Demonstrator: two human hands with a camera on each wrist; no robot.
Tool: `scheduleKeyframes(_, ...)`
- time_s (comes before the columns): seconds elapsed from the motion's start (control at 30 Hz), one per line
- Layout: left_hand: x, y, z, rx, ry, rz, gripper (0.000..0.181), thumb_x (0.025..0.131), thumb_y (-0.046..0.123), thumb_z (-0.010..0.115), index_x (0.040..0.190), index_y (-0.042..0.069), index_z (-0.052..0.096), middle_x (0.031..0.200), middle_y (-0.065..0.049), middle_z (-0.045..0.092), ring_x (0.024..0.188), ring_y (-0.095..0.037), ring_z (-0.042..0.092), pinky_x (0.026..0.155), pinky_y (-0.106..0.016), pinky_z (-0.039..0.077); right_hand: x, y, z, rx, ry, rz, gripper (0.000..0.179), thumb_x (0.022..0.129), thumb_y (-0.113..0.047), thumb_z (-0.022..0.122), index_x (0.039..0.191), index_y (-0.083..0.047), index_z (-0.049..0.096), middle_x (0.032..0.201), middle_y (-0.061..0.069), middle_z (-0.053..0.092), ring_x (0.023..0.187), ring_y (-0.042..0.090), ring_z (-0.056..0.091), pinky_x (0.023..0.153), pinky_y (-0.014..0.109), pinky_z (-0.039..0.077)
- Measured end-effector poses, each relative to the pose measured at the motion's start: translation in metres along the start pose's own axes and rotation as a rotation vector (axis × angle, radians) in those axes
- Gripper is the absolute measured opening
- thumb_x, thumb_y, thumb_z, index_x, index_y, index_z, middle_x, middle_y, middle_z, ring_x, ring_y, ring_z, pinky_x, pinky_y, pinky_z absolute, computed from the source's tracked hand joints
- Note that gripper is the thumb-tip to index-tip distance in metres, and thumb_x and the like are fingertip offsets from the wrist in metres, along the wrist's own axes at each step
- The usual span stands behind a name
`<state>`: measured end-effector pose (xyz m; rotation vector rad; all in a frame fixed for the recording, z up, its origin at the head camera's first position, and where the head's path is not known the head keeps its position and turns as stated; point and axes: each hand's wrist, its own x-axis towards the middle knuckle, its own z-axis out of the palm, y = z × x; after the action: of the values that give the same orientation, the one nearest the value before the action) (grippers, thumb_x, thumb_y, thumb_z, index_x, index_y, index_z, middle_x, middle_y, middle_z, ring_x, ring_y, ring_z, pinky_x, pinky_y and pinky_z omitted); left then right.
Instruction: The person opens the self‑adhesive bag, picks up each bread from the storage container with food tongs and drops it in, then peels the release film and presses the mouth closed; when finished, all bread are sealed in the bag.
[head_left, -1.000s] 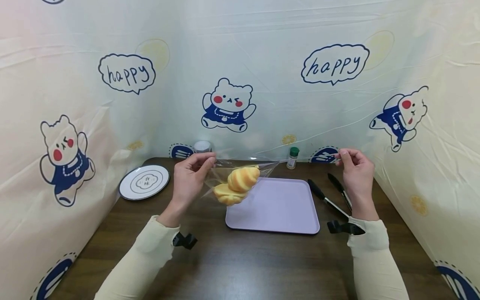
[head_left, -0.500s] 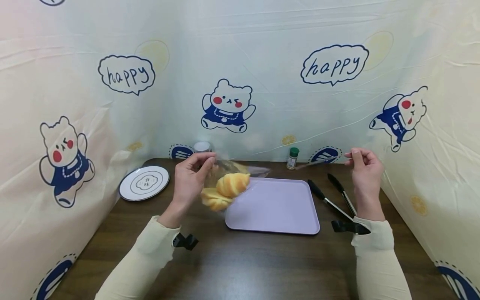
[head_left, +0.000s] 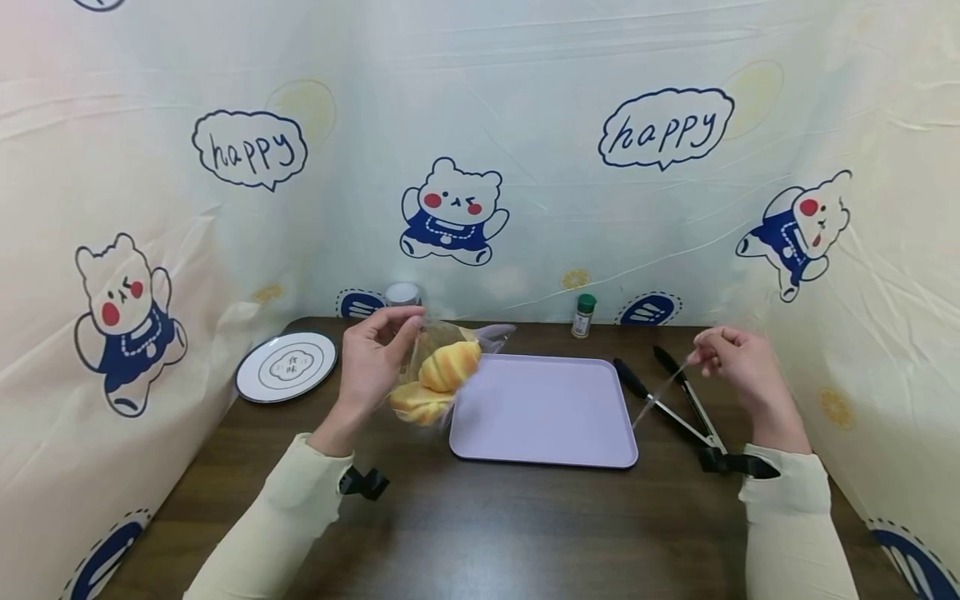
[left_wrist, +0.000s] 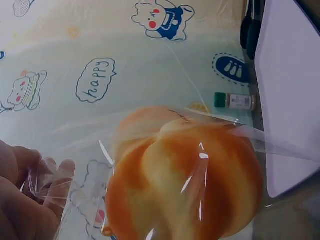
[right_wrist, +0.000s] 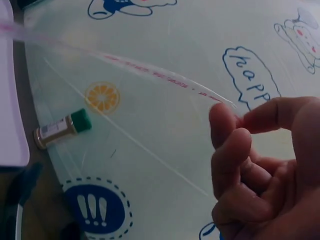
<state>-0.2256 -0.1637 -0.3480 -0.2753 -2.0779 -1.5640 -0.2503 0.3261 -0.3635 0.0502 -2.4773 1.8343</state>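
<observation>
My left hand (head_left: 371, 362) pinches the upper corner of a clear plastic bag (left_wrist: 220, 125). Two golden bread rolls (head_left: 450, 367) lie inside it, one over the other, held above the tray's left edge. In the left wrist view a roll (left_wrist: 185, 175) fills the middle, seen through shiny film. Over on the right, my right hand (head_left: 746, 367) holds a thin clear plastic strip (right_wrist: 160, 77) between thumb and forefinger. Red print runs along the strip, which hangs down to the left, apart from the bag.
A lilac tray (head_left: 547, 417) lies mid-table, with black-handled tongs (head_left: 663, 408) to its right. Behind stand a green-capped seasoning bottle (head_left: 582, 317) and a pale-lidded jar (head_left: 402, 293). A white plate (head_left: 285, 387) sits at the left. A printed cloth backdrop surrounds the table.
The strip has come away from the bag. My right hand has moved right and slightly down with it. The bag with the rolls has swung left toward my left hand.
</observation>
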Motion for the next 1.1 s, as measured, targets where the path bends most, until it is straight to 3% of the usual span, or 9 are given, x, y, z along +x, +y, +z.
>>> scheduleKeyframes(0.2, -0.001, 0.001, -0.001, 0.024, -0.024, -0.024, 0.025, 0.094, 0.034, 0.07, 0.11, 0.016, 0.075, 0.092, -0.009, 0.074, 0.074, -0.013, 0.064, 0.057, -0.02, 0.046, 0.005, 0.018, -0.005, -0.246, -0.174, 0.065, 0.031, 0.105, -0.018, 0.042, 0.103, 0.005, 0.062, 0.073, -0.003, 0.069, 0.064, 0.008, 0.061, 0.062, 0.026, 0.056)
scheduleKeyframes(0.4, -0.002, 0.0, -0.002, 0.028, -0.03, -0.044, 0.026, 0.093, 0.036, 0.07, 0.111, 0.016, 0.075, 0.092, -0.008, 0.073, 0.074, -0.014, 0.063, 0.058, -0.02, 0.049, 0.015, 0.049, 0.001, -0.353, -0.272, 0.153, 0.031, 0.103, -0.015, 0.047, 0.11, 0.01, 0.062, 0.082, 0.006, 0.071, 0.075, 0.017, 0.065, 0.071, 0.032, 0.058)
scheduleKeyframes(0.77, -0.002, 0.001, -0.002, 0.016, -0.041, -0.029, 0.027, 0.093, 0.034, 0.07, 0.11, 0.013, 0.075, 0.09, -0.015, 0.073, 0.071, -0.013, 0.061, 0.057, -0.019, 0.047, 0.031, 0.097, 0.011, -0.505, -0.241, 0.131, 0.029, 0.101, -0.016, 0.054, 0.113, 0.008, 0.066, 0.091, 0.011, 0.071, 0.074, 0.017, 0.063, 0.073, 0.035, 0.053)
scheduleKeyframes(1.1, -0.003, 0.001, -0.001, 0.022, -0.045, -0.051, 0.025, 0.094, 0.03, 0.07, 0.112, 0.013, 0.074, 0.093, -0.014, 0.073, 0.074, -0.01, 0.062, 0.058, -0.018, 0.045, 0.029, 0.102, 0.01, -0.588, -0.209, 0.15, 0.027, 0.101, -0.018, 0.054, 0.111, 0.003, 0.068, 0.104, 0.019, 0.07, 0.078, 0.02, 0.064, 0.073, 0.033, 0.051)
